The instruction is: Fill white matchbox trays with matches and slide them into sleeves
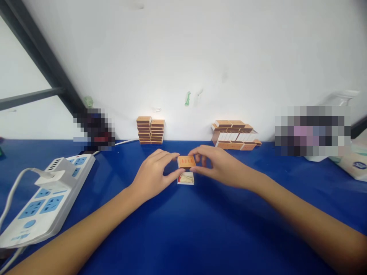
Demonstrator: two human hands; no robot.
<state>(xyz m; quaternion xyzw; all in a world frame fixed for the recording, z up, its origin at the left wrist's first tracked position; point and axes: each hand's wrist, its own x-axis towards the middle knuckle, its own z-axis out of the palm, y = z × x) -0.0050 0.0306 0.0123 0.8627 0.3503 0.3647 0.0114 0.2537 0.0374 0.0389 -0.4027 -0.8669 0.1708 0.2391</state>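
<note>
While both hands meet at the middle of the frame, the left hand (155, 170) and right hand (213, 163) appear to pinch the orange matchbox sleeve (186, 162) between thumbs and fingertips, one at each end. Just below it in the frame sits the white tray (185, 183) of matches (186, 177), red heads toward the left. The step in hand looks like handling the sleeve apart from its tray; the next move would call for an even, light hold, with the tray kept level so nothing spills. The sleeve's underside is hidden, and whether it touches the tray or the table (183, 229) I cannot tell. Pixelated patches mask things at upper left and right, and both forearms are cut off by the frame
</note>
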